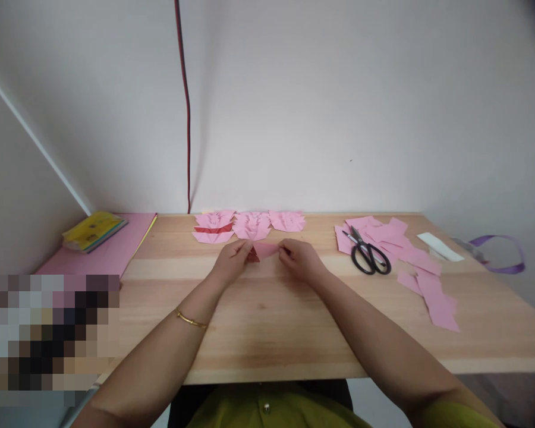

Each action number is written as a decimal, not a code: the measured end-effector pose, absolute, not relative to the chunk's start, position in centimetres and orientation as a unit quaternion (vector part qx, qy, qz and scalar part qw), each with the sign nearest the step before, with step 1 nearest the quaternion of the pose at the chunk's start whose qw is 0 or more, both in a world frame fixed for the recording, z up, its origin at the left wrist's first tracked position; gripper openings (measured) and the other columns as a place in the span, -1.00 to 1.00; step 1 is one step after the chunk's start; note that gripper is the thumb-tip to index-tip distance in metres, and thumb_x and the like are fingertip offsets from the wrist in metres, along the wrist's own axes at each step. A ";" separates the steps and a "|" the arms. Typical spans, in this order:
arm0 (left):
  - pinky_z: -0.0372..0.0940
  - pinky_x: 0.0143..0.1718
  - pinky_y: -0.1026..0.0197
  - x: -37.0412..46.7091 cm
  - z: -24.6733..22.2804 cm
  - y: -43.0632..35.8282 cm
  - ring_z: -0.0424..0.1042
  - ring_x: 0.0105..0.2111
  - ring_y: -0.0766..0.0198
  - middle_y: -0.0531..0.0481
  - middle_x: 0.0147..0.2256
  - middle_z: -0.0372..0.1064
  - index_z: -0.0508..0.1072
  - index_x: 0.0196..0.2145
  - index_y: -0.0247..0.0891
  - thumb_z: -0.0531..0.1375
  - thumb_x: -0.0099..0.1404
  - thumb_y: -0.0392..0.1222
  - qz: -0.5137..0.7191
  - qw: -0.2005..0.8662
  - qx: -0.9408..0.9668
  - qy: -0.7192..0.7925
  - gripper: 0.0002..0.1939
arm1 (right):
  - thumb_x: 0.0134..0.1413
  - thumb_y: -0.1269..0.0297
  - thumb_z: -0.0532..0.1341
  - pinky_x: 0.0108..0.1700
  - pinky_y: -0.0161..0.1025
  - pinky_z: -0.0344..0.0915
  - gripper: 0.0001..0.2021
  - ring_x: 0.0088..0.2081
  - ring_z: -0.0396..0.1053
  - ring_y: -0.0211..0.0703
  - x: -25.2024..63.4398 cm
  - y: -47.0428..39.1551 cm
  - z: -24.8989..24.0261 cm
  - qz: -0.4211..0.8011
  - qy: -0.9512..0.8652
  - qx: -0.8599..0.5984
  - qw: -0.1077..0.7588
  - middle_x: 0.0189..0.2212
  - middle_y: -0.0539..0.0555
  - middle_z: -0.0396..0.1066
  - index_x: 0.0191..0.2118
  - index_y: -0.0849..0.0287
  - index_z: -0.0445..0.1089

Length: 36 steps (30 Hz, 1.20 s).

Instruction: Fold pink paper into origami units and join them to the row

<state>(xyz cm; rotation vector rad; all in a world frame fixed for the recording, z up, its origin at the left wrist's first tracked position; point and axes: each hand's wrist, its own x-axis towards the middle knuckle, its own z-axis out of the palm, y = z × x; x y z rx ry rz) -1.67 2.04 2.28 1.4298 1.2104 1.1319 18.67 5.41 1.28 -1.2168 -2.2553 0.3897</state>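
Observation:
Between my two hands a small folded piece of pink paper (266,251) is held just above the wooden table. My left hand (235,260) pinches its left end, where the folds stand apart. The fingers of my right hand (299,258) are closed on its right tip. Just beyond them lie several folded pink paper shapes (252,226) with pointed edges, set out in groups near the wall. A red strip (214,228) shows among the left group.
To the right, black-handled scissors (369,255) and a pen lie on pink paper scraps (432,291), beside a white strip (440,246). At the left, a yellow packet (96,230) rests on large pink sheets (138,229). A dark red cable (188,119) hangs down the wall.

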 end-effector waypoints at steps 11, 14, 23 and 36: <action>0.35 -0.35 0.22 -1.4 2.1 2.0 0.46 -0.43 0.26 -0.03 -0.46 0.38 0.38 -0.43 -0.36 0.19 0.16 0.09 0.500 0.596 0.429 0.459 -0.62 | -0.01 0.42 0.05 -0.46 -0.34 -0.06 -0.83 -0.55 0.11 -0.29 18.5 5.2 1.9 0.137 -0.830 -0.451 0.299 -0.63 -0.04 0.19 -0.58 0.17 0.13; 0.36 -0.36 0.20 -1.3 2.4 1.8 0.49 -0.41 0.21 -0.02 -0.47 0.36 0.35 -0.45 -0.34 0.20 0.15 0.10 0.485 0.600 0.431 0.468 -0.62 | -0.01 0.42 0.05 -0.46 -0.34 -0.05 -0.84 -0.54 0.13 -0.28 18.5 5.2 1.9 0.135 -0.829 -0.452 0.301 -0.62 -0.04 0.21 -0.57 0.17 0.17; 0.39 -0.37 0.19 -1.1 2.4 1.8 0.49 -0.44 0.23 -0.02 -0.47 0.35 0.37 -0.43 -0.36 0.25 0.10 0.09 0.471 0.610 0.435 0.466 -0.61 | 0.01 0.43 0.05 -0.45 -0.34 -0.04 -0.84 -0.54 0.13 -0.29 18.4 5.1 1.8 0.145 -0.838 -0.435 0.296 -0.62 -0.04 0.20 -0.56 0.17 0.18; 0.39 -0.31 0.14 -1.4 2.0 2.0 0.48 -0.41 0.19 -0.22 -0.32 0.46 0.44 -0.32 -0.39 0.10 0.15 0.29 0.494 0.642 0.415 0.413 -0.42 | 0.01 0.43 0.04 -0.41 -0.33 0.03 -0.86 -0.50 0.18 -0.26 18.5 5.0 1.8 0.134 -0.846 -0.414 0.309 -0.56 0.01 0.28 -0.51 0.18 0.26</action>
